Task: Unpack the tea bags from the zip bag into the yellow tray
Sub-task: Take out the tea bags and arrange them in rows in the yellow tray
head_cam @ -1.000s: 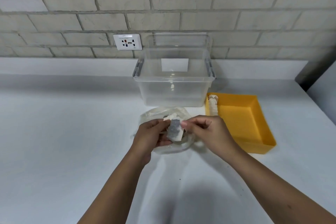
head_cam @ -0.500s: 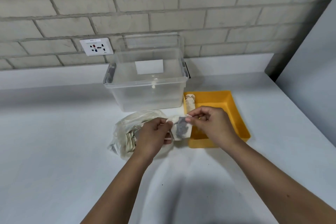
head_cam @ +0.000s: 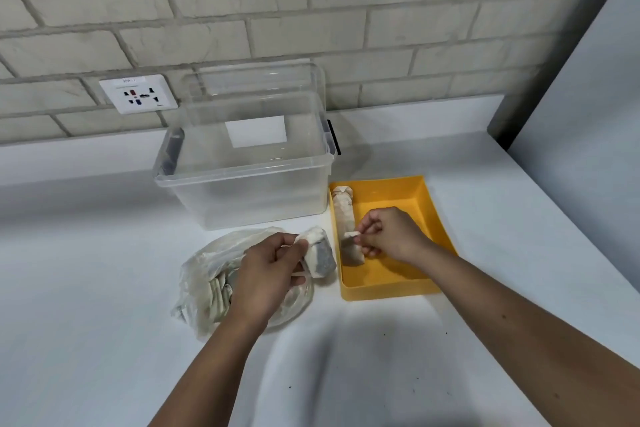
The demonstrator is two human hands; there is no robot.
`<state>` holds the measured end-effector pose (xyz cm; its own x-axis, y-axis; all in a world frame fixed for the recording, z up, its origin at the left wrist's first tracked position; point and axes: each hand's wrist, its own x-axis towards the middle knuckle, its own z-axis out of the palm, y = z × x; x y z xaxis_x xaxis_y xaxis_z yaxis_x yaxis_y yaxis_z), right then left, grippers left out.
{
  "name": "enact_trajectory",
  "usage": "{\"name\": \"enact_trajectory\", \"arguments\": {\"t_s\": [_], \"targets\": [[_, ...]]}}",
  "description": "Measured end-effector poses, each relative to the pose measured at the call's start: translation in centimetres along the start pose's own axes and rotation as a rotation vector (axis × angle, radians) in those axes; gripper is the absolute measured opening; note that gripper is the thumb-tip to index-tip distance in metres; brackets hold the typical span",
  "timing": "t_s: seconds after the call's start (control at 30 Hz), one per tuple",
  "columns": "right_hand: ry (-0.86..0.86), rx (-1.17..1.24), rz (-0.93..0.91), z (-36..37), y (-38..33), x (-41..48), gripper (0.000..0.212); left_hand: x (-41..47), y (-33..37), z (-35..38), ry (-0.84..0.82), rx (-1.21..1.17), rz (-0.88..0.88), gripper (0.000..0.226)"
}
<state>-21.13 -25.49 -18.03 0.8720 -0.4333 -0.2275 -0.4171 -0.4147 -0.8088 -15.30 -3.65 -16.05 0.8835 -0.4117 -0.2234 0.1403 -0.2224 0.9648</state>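
The clear zip bag (head_cam: 207, 284) lies crumpled on the white counter, with more tea bags visible inside. Over it, my left hand (head_cam: 266, 274) grips a small bunch of tea bags (head_cam: 320, 253) just left of the yellow tray (head_cam: 433, 218). My right hand (head_cam: 388, 234) is inside the tray and pinches the top of one tea bag (head_cam: 351, 251), which hangs down onto the tray floor by the left wall. Further back along that same wall lies a row of tea bags (head_cam: 343, 208).
A clear plastic storage box (head_cam: 242, 163) stands open behind the zip bag, touching the tray's back left corner. A wall socket (head_cam: 138, 94) sits on the brick wall. A grey panel (head_cam: 588, 80) rises at the right edge of the counter.
My hands have separated: the right one carried a single tea bag into the tray, while the left kept the other tea bags over the zip bag. The view has turned right.
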Motion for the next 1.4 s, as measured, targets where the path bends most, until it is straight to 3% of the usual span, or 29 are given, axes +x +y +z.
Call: {"name": "enact_trajectory", "arguments": {"t_s": [0.23, 0.5, 0.6, 0.67, 0.77, 0.93, 1.03, 1.2, 1.4], "targets": [[0.134, -0.020, 0.002, 1.1, -0.1, 2.1, 0.012, 0.6, -0.2, 0.0, -0.011, -0.039, -0.034, 0.011], [0.138, -0.034, 0.014, 1.6, 0.5, 2.5, 0.018, 0.8, -0.3, -0.2, -0.018, -0.124, -0.121, 0.013], [0.254, -0.089, -0.039, 1.1, 0.0, 1.4, 0.023, 0.7, 0.0, -0.1, -0.034, -0.210, -0.166, 0.013], [0.304, 0.054, -0.086, 1.0, -1.1, -0.3, 0.016, 0.5, 0.4, 0.1, -0.048, -0.251, -0.179, 0.015], [0.207, 0.305, -0.167, 1.8, -3.3, -3.4, 0.010, 0.2, 0.9, 0.5, -0.074, -0.265, -0.184, 0.016], [0.235, 0.189, -0.247, 3.5, -4.1, -5.6, 0.016, -0.5, 1.2, 1.1, -0.090, -0.250, -0.169, 0.022], [0.246, 0.257, -0.213, 3.6, -3.8, -5.7, 0.012, -1.0, 1.4, 1.3, -0.097, -0.249, -0.167, 0.024], [0.122, 0.530, -0.040, 3.0, -3.7, -5.8, 0.016, -1.7, 1.9, 1.2, -0.123, -0.342, -0.194, 0.022], [0.102, 0.575, -0.010, 2.8, -3.8, -5.9, 0.014, -1.8, 1.9, 1.2, -0.133, -0.337, -0.201, 0.015]]}}
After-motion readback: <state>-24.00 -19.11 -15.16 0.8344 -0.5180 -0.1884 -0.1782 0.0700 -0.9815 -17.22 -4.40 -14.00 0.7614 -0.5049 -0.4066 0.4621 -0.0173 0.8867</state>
